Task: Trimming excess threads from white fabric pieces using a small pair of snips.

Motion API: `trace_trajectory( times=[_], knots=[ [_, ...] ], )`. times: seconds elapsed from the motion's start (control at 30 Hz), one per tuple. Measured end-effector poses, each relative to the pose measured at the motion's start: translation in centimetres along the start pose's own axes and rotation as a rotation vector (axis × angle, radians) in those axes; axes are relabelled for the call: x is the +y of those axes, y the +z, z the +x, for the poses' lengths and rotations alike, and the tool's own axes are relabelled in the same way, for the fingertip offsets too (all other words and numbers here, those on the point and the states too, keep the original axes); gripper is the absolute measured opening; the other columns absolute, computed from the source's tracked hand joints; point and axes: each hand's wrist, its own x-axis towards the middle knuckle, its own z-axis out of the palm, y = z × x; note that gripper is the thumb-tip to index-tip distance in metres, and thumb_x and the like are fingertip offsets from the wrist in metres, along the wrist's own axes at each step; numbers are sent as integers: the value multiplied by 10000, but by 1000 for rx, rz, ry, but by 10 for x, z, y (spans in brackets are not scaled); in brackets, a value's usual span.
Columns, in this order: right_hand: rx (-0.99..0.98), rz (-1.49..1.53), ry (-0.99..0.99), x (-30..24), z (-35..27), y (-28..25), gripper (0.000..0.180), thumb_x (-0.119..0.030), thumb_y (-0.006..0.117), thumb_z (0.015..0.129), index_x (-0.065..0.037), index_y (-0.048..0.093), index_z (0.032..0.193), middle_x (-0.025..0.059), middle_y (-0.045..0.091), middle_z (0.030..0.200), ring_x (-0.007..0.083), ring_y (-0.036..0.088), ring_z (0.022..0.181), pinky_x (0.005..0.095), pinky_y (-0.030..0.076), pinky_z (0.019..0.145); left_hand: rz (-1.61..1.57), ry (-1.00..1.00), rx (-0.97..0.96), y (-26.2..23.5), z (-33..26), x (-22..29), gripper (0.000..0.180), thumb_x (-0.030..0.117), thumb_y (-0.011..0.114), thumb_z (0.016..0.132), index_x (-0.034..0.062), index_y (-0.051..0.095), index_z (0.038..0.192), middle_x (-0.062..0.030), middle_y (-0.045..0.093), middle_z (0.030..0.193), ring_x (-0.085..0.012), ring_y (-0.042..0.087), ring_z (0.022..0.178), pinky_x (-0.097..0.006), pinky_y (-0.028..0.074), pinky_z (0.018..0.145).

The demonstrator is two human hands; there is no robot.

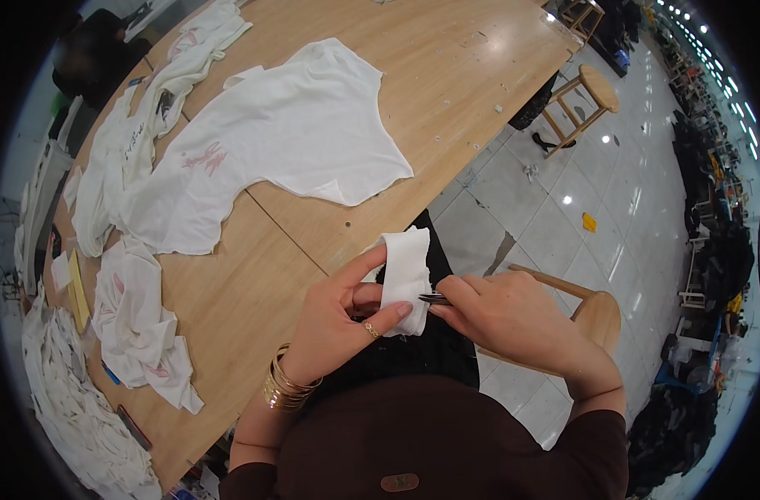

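Observation:
My left hand is closed around a folded white fabric band, its thumb pressing on the lower part and its fingers behind. The cloth looks like a ribbed collar or cuff piece. From the right, my right hand grips small dark thread snips, mostly hidden by the fingers. Their narrow tip touches or nearly touches the band's right edge. Both hands are in front of my body, just off the table's edge. Further away on the table lies a spread white garment with a pink print.
The wooden table carries more white garments at its left, with a white fabric heap nearest me. Wooden stools stand on the tiled floor at right, by a yellow scrap. Another person is at far left.

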Motion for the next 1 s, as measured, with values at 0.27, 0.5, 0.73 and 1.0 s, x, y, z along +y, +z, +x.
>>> trace_trajectory(
  times=[0.27, 0.5, 0.73, 1.0],
  knots=[
    [-10, -10, -16, 0, -2, 0, 256, -290, 506, 899, -55, 459, 807, 66, 494, 600, 259, 547, 500, 360, 429, 422, -28, 6, 17, 3, -1, -1, 594, 0, 632, 807, -8, 358, 1334, -103, 667, 932, -99, 604, 843, -241, 488, 744],
    [-9, -14, -52, 0, -1, 4, 262, -292, 505, 901, -54, 458, 801, 66, 500, 603, 264, 544, 497, 365, 426, 424, 65, 21, 3, 3, -1, -4, 590, 5, 634, 807, -7, 363, 1331, -101, 674, 903, -90, 600, 838, -232, 483, 733],
    [26, 235, 53, 3, 0, 7, 265, -300, 540, 879, -62, 449, 804, 79, 532, 642, 283, 569, 576, 376, 427, 477, -16, 22, 12, 4, -2, -1, 574, 10, 624, 820, -7, 363, 1330, -112, 672, 929, -98, 605, 841, -236, 486, 736],
    [68, 543, 280, 2, 5, 22, 284, -284, 671, 800, -38, 529, 802, 69, 569, 653, 181, 532, 542, 286, 389, 500, 13, 2, -31, -1, 3, -8, 342, 57, 628, 838, -23, 525, 1155, -79, 661, 935, -84, 609, 831, -228, 489, 734]
  ],
)
